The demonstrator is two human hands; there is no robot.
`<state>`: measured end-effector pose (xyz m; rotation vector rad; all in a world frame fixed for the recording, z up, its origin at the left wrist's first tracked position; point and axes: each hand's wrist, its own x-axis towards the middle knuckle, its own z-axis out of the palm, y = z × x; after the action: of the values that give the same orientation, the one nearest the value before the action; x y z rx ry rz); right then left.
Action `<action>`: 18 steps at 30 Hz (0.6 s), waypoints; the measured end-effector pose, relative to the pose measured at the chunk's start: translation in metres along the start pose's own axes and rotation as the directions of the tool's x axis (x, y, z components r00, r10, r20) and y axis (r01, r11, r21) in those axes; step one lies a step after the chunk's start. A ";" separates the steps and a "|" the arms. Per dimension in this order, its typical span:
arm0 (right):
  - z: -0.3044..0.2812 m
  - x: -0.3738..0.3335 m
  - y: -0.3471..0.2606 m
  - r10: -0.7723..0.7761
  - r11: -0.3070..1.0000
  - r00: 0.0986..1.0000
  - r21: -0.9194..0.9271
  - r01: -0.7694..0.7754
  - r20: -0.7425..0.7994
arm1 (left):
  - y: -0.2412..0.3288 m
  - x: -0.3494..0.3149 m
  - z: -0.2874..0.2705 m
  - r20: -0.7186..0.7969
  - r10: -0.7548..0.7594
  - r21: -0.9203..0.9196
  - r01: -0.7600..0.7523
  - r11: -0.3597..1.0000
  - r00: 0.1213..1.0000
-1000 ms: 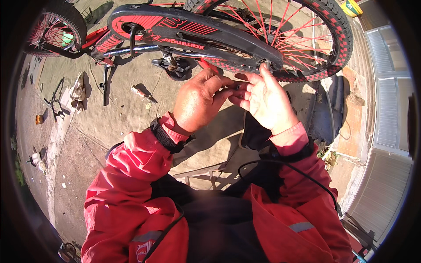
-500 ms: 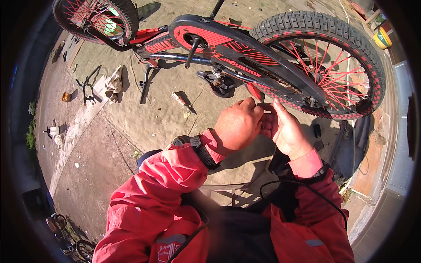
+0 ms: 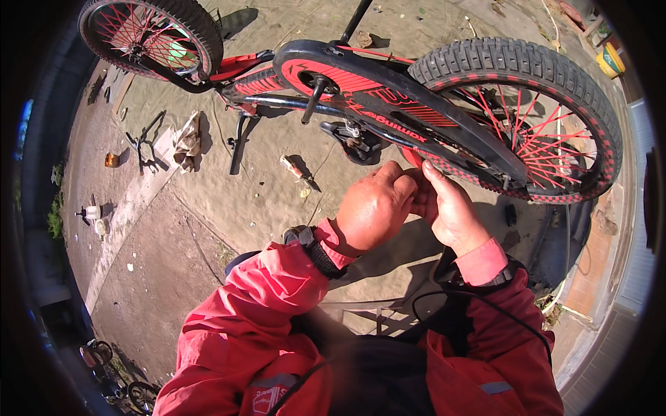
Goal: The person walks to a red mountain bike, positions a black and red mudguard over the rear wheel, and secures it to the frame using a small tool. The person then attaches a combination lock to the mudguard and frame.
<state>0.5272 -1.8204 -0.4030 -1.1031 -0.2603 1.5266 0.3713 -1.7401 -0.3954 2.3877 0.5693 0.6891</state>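
Observation:
My left hand (image 3: 374, 211) is closed, its fingers curled in against those of my right hand (image 3: 454, 211). My right hand is cupped with bent fingers and its thumb pointing up. Whatever lies between the fingertips is hidden. Just beyond both hands, an upside-down bicycle (image 3: 409, 104) in black and red rests with its saddle (image 3: 350, 142) on the ground. Its rear wheel (image 3: 513, 52), with a knobbly tyre and red spokes, is at the right. The front wheel (image 3: 142, 41) is at the far left, and a crank arm (image 3: 316, 100) sticks out from the chain cover.
On the ground left of my hands lie an orange-and-white tool-like item (image 3: 300, 173), a crumpled cloth (image 3: 187, 142) and a dark forked metal part (image 3: 144, 144). Farther left are an amber jar (image 3: 112, 160) and a white bottle (image 3: 92, 211). A yellow bucket (image 3: 610, 61) stands far right.
The bicycle and ground items appear slightly farther right and lower in view. My hands stay together at nearly the same spot, with the fingers slightly shifted.

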 end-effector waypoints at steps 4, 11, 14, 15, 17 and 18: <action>-0.003 0.009 0.003 0.071 0.997 0.997 0.021 -0.070 -0.037 | -0.003 0.002 0.004 0.037 0.046 0.065 -0.048 0.997 0.998; -0.004 0.017 0.003 0.056 0.998 0.995 -0.010 -0.057 -0.081 | -0.013 0.008 0.003 0.042 0.024 -0.047 -0.022 0.999 0.999; -0.003 0.017 0.005 0.041 0.999 0.992 0.010 -0.040 -0.123 | -0.011 0.010 0.005 0.029 0.091 0.007 -0.092 0.996 0.995; -0.004 0.018 0.005 0.000 1.000 0.999 0.024 0.001 -0.046 | -0.010 0.011 0.004 0.022 0.077 -0.021 -0.076 0.997 0.997; -0.009 0.021 0.000 0.014 0.997 0.997 -0.074 -0.019 -0.076 | -0.010 0.014 0.001 0.016 0.023 -0.116 -0.021 0.993 1.000; -0.011 0.021 -0.003 0.036 0.988 0.991 -0.143 -0.054 -0.126 | -0.011 0.015 -0.002 0.019 -0.016 -0.183 0.019 0.983 1.000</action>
<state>0.5396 -1.8060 -0.4172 -1.3225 -0.2676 1.4912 0.3788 -1.7230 -0.3957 2.2136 0.4964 0.6814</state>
